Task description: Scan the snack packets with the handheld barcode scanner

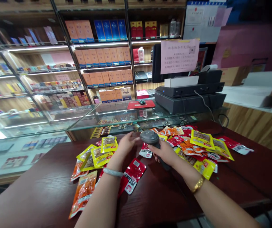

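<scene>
We held the barcode scanner (153,141) in our right hand (164,152), the grip clamped around its dark handle, just behind the small red-and-white packet (145,152) that lay on the dark wooden counter (43,186). Our left hand (126,143) rested open, fingers apart and holding nothing, just left of the scanner and touching or nearly touching its head; we could not tell which.

The scanner's long axis ran from its handle, low and toward us on the right, up to its rounded head, which sat farther from us and to the left. The head appeared tipped away from us and downward, toward the glass display case (126,115) beyond the scanner, though its window was hidden.

We judged the main risk to be a wrong read: snack packets crowded the scanner on both sides, the yellow ones (102,152) to its left and the mixed heap (197,145) to its right, so the beam might catch a neighbouring code. The glossy wrappers could also glare or slide under a loose hand.
</scene>
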Demonstrator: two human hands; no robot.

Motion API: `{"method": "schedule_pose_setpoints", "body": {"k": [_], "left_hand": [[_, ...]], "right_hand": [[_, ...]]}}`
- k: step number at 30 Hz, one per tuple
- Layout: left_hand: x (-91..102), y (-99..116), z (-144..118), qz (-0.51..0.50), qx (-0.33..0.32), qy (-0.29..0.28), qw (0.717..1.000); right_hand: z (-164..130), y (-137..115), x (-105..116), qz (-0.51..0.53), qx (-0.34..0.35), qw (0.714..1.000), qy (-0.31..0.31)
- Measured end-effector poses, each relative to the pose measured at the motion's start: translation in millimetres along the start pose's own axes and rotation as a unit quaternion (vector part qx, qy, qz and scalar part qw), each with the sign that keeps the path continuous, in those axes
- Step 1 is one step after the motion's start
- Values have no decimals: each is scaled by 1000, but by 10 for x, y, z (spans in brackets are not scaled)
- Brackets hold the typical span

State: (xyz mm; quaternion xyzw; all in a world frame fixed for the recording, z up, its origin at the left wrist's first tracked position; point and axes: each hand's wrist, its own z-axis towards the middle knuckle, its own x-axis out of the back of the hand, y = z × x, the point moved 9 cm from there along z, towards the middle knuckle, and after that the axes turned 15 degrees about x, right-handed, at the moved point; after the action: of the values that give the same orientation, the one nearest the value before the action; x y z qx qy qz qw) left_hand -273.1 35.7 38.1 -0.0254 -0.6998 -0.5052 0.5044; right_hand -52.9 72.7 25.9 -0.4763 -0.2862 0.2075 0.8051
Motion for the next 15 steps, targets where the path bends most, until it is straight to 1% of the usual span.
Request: {"method": "schedule_pose_setpoints", "body": {"k": [2, 3, 4, 5, 6, 7, 8, 10, 11, 14, 15], "left_hand": [[327, -101, 40, 106, 7, 77, 991], [512, -216, 71, 156, 41, 116, 980], [689, -363, 98, 195, 89, 146, 966], [833, -526, 120, 221, 145, 163, 951], [930, -683, 134, 238, 196, 166, 937], [972, -815, 147, 247, 235, 156, 927], [968, -917, 159, 253, 260, 137, 922], [899, -997, 182, 264, 266, 109, 921], [875, -983, 190, 272, 253, 113, 921], [874, -853, 185, 295, 207, 162, 919], [871, -818, 184, 291, 196, 165, 922]], "right_hand": [[-10, -1, -10, -1, -3, 1000, -4], [-12, 0, -20, 0, -4, 1000, -8], [-13, 0, -32, 2, -5, 1000, -11], [-13, 0, -46, 3, -6, 1000, -14], [-13, -1, -57, 5, -7, 1000, -16], [-13, -3, -66, 5, -8, 1000, -18], [-12, -5, -73, 5, -8, 1000, -19], [-12, -13, -81, 3, -8, 1000, -21], [-12, -17, -84, 1, -8, 1000, -23], [-11, -30, -93, -2, -5, 1000, -27], [-10, -32, -94, -2, -5, 1000, -28]]}}
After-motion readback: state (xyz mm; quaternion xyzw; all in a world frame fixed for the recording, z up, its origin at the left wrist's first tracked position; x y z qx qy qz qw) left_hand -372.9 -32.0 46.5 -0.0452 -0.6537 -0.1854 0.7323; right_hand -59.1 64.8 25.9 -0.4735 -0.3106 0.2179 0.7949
